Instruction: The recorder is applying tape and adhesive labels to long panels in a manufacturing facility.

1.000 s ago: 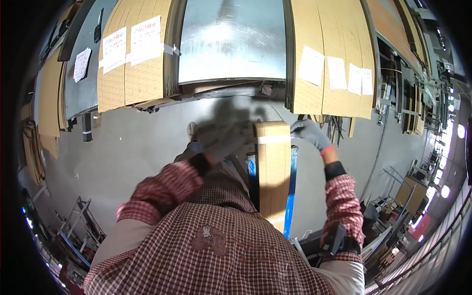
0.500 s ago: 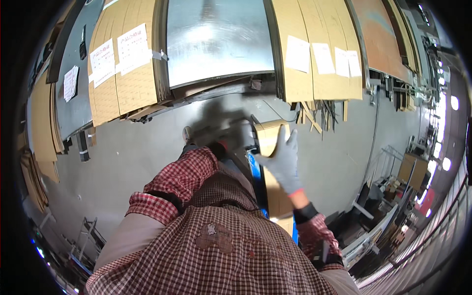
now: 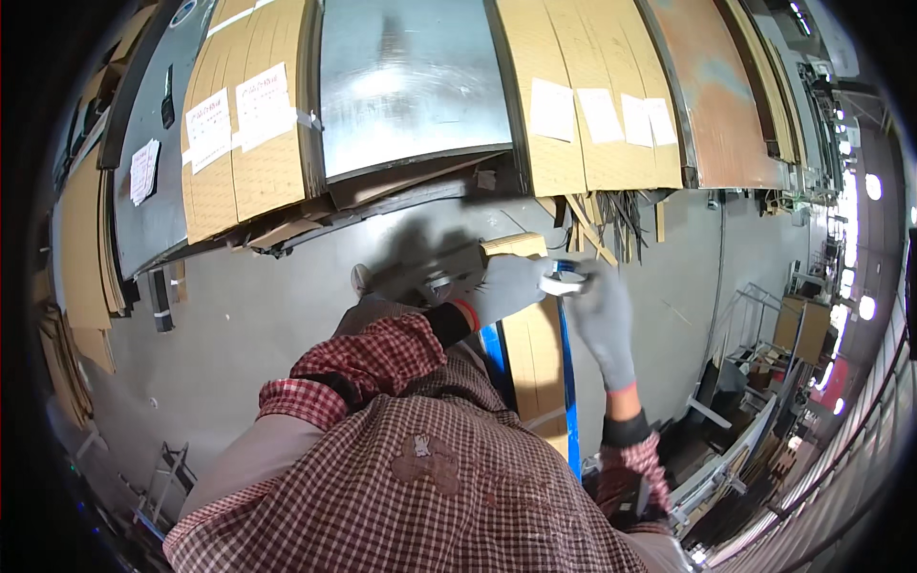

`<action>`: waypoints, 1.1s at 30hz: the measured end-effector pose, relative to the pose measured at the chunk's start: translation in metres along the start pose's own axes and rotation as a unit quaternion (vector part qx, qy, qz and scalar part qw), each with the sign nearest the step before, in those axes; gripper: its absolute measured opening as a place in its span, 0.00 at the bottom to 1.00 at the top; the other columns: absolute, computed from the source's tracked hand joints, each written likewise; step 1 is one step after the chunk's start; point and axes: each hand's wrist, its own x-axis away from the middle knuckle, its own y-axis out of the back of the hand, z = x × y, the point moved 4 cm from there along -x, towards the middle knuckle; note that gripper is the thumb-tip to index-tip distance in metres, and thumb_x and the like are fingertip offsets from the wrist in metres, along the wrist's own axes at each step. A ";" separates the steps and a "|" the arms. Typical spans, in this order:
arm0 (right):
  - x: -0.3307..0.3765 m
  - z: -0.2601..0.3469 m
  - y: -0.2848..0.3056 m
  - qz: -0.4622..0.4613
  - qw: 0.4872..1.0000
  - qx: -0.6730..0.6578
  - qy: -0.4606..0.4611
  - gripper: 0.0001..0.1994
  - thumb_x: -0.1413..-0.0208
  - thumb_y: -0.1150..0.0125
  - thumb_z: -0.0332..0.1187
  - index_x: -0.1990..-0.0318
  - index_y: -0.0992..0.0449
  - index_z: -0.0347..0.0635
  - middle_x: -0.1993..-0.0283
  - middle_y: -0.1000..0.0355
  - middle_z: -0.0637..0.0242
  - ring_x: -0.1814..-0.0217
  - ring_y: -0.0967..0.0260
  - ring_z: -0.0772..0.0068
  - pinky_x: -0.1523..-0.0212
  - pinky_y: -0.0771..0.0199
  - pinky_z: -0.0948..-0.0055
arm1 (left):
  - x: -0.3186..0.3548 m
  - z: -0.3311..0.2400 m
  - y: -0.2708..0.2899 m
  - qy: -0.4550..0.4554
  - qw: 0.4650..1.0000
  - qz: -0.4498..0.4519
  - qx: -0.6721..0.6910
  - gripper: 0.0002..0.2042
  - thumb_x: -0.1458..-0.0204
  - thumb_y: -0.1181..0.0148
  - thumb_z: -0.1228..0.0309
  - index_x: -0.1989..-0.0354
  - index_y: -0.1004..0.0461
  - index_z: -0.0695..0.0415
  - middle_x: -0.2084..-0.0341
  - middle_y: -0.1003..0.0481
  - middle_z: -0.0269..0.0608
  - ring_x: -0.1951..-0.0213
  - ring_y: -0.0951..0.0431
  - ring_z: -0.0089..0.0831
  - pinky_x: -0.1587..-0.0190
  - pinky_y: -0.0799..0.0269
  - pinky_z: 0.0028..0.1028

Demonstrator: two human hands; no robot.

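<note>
Head view: a small white roll of tape (image 3: 564,282) is being pinched between grey-gloved left hand (image 3: 511,286) and right hand (image 3: 604,320) atop the tall upright cardboard-wrapped panel (image 3: 535,353), which could be tipped if jostled.

A tall, narrow cardboard-wrapped panel (image 3: 531,344) stands before the person, with a blue-edged strip (image 3: 567,382) along its right side. Behind it, large cardboard-covered sheets (image 3: 592,86) and a bare grey metal sheet (image 3: 411,86) lean in a row (metal between cardboard). Right, well apart, stand metal racks (image 3: 764,334).
</note>
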 end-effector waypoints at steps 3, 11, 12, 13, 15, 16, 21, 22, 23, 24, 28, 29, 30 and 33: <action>-0.022 -0.013 -0.011 0.119 0.983 0.127 0.060 0.13 0.47 0.40 0.35 0.56 0.28 0.41 0.64 0.25 0.49 0.60 0.27 0.45 0.60 0.27 0.59 | 0.001 -0.007 -0.001 -0.027 0.998 -0.011 -0.054 0.22 0.50 0.39 0.58 0.49 0.28 0.56 0.81 0.24 0.48 0.78 0.21 0.43 0.75 0.28 0.38; -0.134 -0.174 -0.022 0.266 0.835 0.452 0.166 0.10 0.47 0.45 0.37 0.62 0.21 0.47 0.64 0.22 0.54 0.60 0.23 0.48 0.63 0.25 0.56 | 0.006 -0.023 -0.006 -0.034 0.990 -0.098 -0.098 0.25 0.48 0.42 0.60 0.43 0.30 0.57 0.83 0.26 0.45 0.82 0.25 0.41 0.79 0.32 0.41; -0.146 -0.233 -0.023 0.278 0.774 0.563 0.089 0.11 0.47 0.46 0.36 0.59 0.21 0.50 0.63 0.22 0.55 0.60 0.23 0.48 0.61 0.24 0.56 | 0.009 -0.029 -0.004 -0.059 0.988 -0.104 -0.101 0.24 0.49 0.42 0.61 0.44 0.30 0.58 0.84 0.27 0.44 0.82 0.26 0.40 0.79 0.33 0.40; -0.147 -0.224 -0.020 0.223 0.827 0.512 0.067 0.12 0.46 0.46 0.39 0.59 0.21 0.47 0.63 0.21 0.55 0.60 0.23 0.49 0.61 0.24 0.58 | 0.009 -0.025 0.005 -0.073 0.984 -0.121 -0.112 0.24 0.50 0.41 0.61 0.45 0.30 0.58 0.84 0.28 0.44 0.82 0.26 0.40 0.80 0.35 0.39; -0.122 -0.199 0.006 0.116 0.910 0.398 0.022 0.16 0.45 0.46 0.44 0.59 0.21 0.42 0.63 0.21 0.56 0.59 0.23 0.51 0.60 0.25 0.60 | 0.009 0.015 0.016 -0.036 0.977 -0.206 0.028 0.26 0.53 0.38 0.59 0.45 0.30 0.58 0.79 0.25 0.45 0.80 0.25 0.39 0.79 0.32 0.39; -0.103 -0.176 0.012 0.111 0.945 0.307 -0.011 0.18 0.46 0.45 0.46 0.59 0.21 0.42 0.63 0.21 0.56 0.59 0.23 0.51 0.60 0.25 0.60 | 0.018 0.033 0.030 0.041 0.973 -0.221 0.051 0.27 0.53 0.37 0.57 0.45 0.30 0.58 0.76 0.24 0.46 0.79 0.24 0.39 0.77 0.30 0.39; -0.079 -0.105 -0.037 0.080 0.994 0.031 -0.063 0.24 0.47 0.41 0.55 0.58 0.23 0.41 0.65 0.23 0.53 0.63 0.24 0.55 0.61 0.27 0.63 | 0.042 0.097 -0.020 0.294 0.847 -0.076 0.436 0.31 0.52 0.30 0.64 0.42 0.34 0.66 0.58 0.24 0.45 0.54 0.25 0.32 0.52 0.27 0.32; -0.079 -0.096 -0.030 0.045 0.997 0.030 -0.059 0.23 0.46 0.41 0.55 0.59 0.23 0.41 0.66 0.23 0.55 0.64 0.24 0.57 0.62 0.27 0.63 | 0.041 0.086 -0.016 0.305 0.837 -0.038 0.452 0.32 0.52 0.29 0.64 0.42 0.35 0.66 0.57 0.25 0.45 0.52 0.26 0.33 0.50 0.27 0.32; -0.072 -0.088 -0.018 0.009 0.998 0.030 -0.058 0.23 0.45 0.41 0.54 0.59 0.23 0.40 0.67 0.23 0.56 0.65 0.25 0.58 0.62 0.27 0.63 | 0.042 0.077 -0.008 0.293 0.838 0.001 0.461 0.26 0.50 0.33 0.64 0.45 0.33 0.63 0.60 0.25 0.42 0.55 0.27 0.29 0.54 0.29 0.30; -0.064 -0.081 -0.004 -0.027 0.997 0.030 -0.058 0.23 0.44 0.42 0.53 0.59 0.24 0.40 0.68 0.23 0.57 0.66 0.25 0.60 0.63 0.27 0.63 | 0.030 0.083 0.017 0.246 0.847 0.019 0.471 0.21 0.47 0.36 0.63 0.49 0.31 0.61 0.63 0.26 0.38 0.59 0.27 0.26 0.58 0.30 0.28; -0.013 -0.062 0.044 -0.094 0.937 -0.328 -0.078 0.18 0.40 0.45 0.46 0.60 0.25 0.38 0.60 0.24 0.59 0.65 0.26 0.62 0.61 0.25 0.62 | -0.027 0.126 0.187 0.144 0.837 -0.158 0.503 0.10 0.38 0.46 0.60 0.62 0.27 0.53 0.74 0.29 0.31 0.71 0.30 0.20 0.71 0.34 0.24; -0.002 -0.060 0.047 -0.107 0.878 -0.465 -0.034 0.16 0.39 0.45 0.43 0.60 0.25 0.38 0.57 0.24 0.59 0.64 0.25 0.62 0.59 0.25 0.62 | -0.039 0.121 0.236 0.157 0.820 -0.235 0.498 0.11 0.39 0.47 0.60 0.63 0.28 0.54 0.75 0.29 0.35 0.73 0.31 0.24 0.71 0.34 0.26; 0.011 -0.054 0.043 -0.116 0.799 -0.590 0.011 0.14 0.39 0.46 0.41 0.60 0.25 0.37 0.54 0.25 0.58 0.62 0.25 0.63 0.58 0.25 0.62 | -0.052 0.115 0.282 0.167 0.800 -0.306 0.489 0.12 0.39 0.47 0.59 0.64 0.29 0.55 0.77 0.29 0.38 0.75 0.31 0.29 0.72 0.35 0.29; 0.038 -0.009 0.019 -0.114 0.777 -0.614 0.072 0.11 0.38 0.47 0.35 0.58 0.26 0.36 0.49 0.27 0.54 0.55 0.26 0.63 0.51 0.27 0.64 | -0.075 0.163 0.290 0.119 0.937 -0.318 0.077 0.20 0.46 0.43 0.63 0.53 0.31 0.67 0.62 0.28 0.59 0.54 0.29 0.47 0.53 0.34 0.42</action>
